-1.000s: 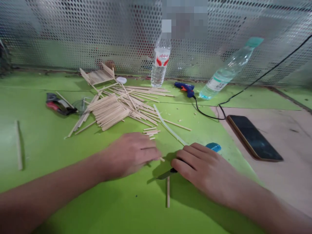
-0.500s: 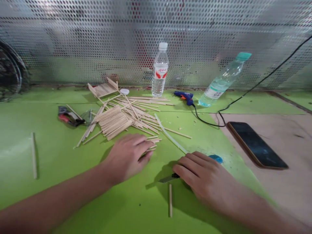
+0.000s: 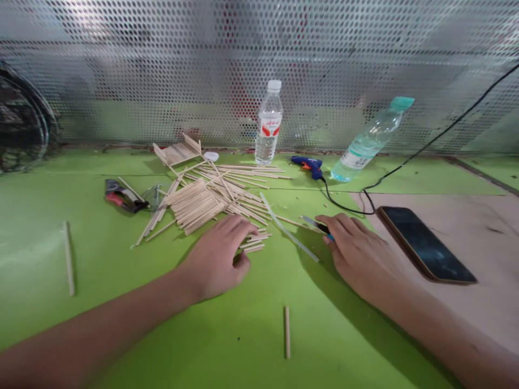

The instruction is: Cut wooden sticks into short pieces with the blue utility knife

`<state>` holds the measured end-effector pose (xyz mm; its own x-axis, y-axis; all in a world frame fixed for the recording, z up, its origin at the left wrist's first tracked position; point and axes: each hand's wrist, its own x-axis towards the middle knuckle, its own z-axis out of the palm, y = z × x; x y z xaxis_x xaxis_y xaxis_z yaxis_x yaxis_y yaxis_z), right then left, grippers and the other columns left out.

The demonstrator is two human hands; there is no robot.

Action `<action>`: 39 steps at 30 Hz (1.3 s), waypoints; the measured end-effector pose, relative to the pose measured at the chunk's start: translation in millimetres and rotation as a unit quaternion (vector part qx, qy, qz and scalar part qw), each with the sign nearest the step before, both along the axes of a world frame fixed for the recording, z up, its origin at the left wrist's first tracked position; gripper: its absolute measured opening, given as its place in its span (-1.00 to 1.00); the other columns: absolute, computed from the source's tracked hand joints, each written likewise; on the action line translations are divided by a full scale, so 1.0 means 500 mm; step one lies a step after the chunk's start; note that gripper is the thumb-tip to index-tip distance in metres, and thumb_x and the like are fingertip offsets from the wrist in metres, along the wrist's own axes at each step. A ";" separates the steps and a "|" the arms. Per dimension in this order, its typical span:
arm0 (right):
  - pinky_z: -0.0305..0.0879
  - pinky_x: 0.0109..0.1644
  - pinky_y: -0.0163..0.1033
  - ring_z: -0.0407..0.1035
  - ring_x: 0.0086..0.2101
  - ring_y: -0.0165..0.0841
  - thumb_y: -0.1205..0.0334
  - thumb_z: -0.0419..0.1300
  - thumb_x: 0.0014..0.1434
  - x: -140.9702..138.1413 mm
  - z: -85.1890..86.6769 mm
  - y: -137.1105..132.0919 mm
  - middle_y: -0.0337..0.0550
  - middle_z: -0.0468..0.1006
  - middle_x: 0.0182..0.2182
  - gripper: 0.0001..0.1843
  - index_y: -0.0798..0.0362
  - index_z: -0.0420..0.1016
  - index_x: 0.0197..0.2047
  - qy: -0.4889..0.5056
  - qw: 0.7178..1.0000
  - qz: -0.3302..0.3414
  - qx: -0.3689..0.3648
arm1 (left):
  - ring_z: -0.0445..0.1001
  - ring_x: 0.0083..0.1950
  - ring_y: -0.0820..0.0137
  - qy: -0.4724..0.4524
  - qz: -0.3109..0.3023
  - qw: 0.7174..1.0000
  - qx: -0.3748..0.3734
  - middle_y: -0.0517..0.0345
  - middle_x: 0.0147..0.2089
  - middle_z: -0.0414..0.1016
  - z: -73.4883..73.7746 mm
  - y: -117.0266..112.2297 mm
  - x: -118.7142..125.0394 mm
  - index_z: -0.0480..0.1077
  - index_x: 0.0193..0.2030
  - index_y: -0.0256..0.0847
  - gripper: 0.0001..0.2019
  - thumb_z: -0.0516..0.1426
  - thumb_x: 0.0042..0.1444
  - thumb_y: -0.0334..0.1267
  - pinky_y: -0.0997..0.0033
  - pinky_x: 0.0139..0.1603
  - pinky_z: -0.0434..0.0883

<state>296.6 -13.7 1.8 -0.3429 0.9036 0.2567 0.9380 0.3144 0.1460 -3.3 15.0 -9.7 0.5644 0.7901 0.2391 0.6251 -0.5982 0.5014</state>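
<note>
My left hand point(image 3: 219, 256) rests on the green table with thumb and forefinger apart, holding nothing that shows. Just past its fingertips lie several short cut sticks point(image 3: 254, 247). My right hand point(image 3: 359, 254) is closed around a utility knife point(image 3: 323, 227), its blade out and pointing left, close to the end of a long thin stick. Between the hands lies a translucent glue stick point(image 3: 290, 233). A single short stick point(image 3: 287, 332) lies nearer to me. Beyond my left hand are a panel of sticks point(image 3: 194, 205) laid side by side and a loose pile of sticks point(image 3: 239, 178).
A small stick structure point(image 3: 178, 154) stands behind. At left lie a red-and-black cutter-like tool point(image 3: 121, 195) and a lone stick point(image 3: 68, 259). Along the mesh wall stand two bottles point(image 3: 269, 127) point(image 3: 365, 148) and a blue glue gun point(image 3: 310, 166) with a black cord. A phone point(image 3: 425, 243) lies right.
My right hand has moved forward and right with the utility knife, uncovering the glue stick's near end. My left hand's fingers have come away from the short sticks.
</note>
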 end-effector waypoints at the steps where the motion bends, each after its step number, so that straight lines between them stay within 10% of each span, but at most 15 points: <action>1: 0.40 -0.12 -0.03 0.44 -0.07 -0.07 0.40 -0.07 0.32 0.007 -0.007 0.007 0.06 0.51 -0.01 -0.55 0.12 0.29 0.24 -0.008 1.000 -0.008 -0.002 | 0.46 0.10 0.11 0.006 0.000 1.000 0.000 0.04 0.07 0.49 0.000 0.000 0.000 0.40 0.08 -0.03 -0.55 0.12 0.05 -0.49 -0.09 0.08 0.52; 6: 0.36 0.06 0.17 0.33 0.06 0.04 0.37 -0.01 0.30 0.003 -0.009 0.009 0.15 0.44 0.10 -0.43 0.15 0.17 0.37 0.026 0.999 0.031 0.022 | 0.46 0.16 0.11 0.018 0.000 1.000 -0.002 0.04 0.10 0.52 -0.004 0.004 0.001 0.43 0.11 -0.08 -0.66 0.11 0.20 -0.39 -0.14 0.22 0.45; 15: 0.32 -0.03 -0.07 0.38 -0.13 -0.24 0.33 0.05 0.38 -0.097 0.055 -0.095 -0.14 0.57 -0.12 -0.75 -0.03 0.50 0.02 0.097 0.910 0.371 -0.157 | 0.50 0.10 0.13 0.029 -0.001 1.000 0.001 0.06 0.06 0.56 -0.004 0.011 0.002 0.46 0.15 -0.10 -0.70 0.13 0.30 -0.31 -0.08 0.10 0.52; 29: 0.24 -0.15 -0.18 0.33 -0.23 -0.29 0.50 0.08 0.31 -0.103 -0.001 -0.061 -0.12 0.51 -0.22 -0.78 0.07 0.45 -0.08 0.133 0.936 0.298 -0.129 | 0.54 -0.02 0.23 -0.035 -0.020 0.999 -0.024 0.09 -0.04 0.59 -0.018 0.020 0.000 0.54 -0.01 -0.07 -0.80 0.14 0.31 -0.35 0.04 0.01 0.53; 39: 0.19 -0.26 -0.27 0.41 -0.30 -0.36 0.44 0.17 0.26 -0.163 0.042 0.024 -0.20 0.55 -0.32 -0.84 0.03 0.54 -0.23 0.117 0.964 0.162 -0.173 | 0.56 -0.14 0.28 -0.086 -0.033 0.995 -0.032 0.16 -0.17 0.62 -0.020 0.025 -0.004 0.57 -0.18 -0.10 -0.85 0.16 0.26 -0.37 0.13 -0.05 0.51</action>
